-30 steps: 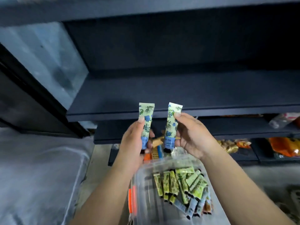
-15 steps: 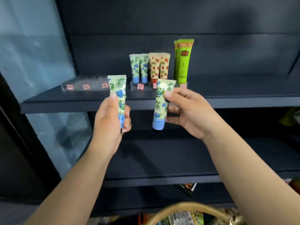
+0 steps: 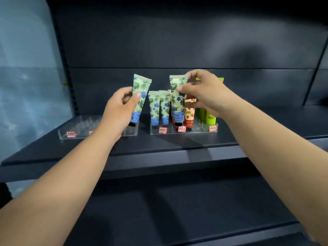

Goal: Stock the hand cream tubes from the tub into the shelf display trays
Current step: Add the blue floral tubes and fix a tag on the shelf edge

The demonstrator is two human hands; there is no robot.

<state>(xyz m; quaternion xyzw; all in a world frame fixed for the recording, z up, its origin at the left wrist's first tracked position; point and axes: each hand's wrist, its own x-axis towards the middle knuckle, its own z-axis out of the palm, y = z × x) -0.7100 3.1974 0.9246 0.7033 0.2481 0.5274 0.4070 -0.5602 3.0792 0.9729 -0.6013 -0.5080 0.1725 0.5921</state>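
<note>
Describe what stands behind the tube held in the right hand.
Behind the held tube in the right hand, a strawberry-print tube shows partly; green tubes stand farther right. Anything directly behind is hidden.

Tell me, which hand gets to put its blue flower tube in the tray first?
Probably the right hand: its tube hangs just above the stocked tray, beside matching tubes. The left hand holds its tube tilted.

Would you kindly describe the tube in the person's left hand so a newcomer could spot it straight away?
On the dark shelf stand two clear trays; find the left tray, which shows no standing tubes. Above its right end, the left hand holds a blue-flowered tube cap down. Unlike the right hand's matching tube, it tilts and stands apart from the stocked row.
</note>
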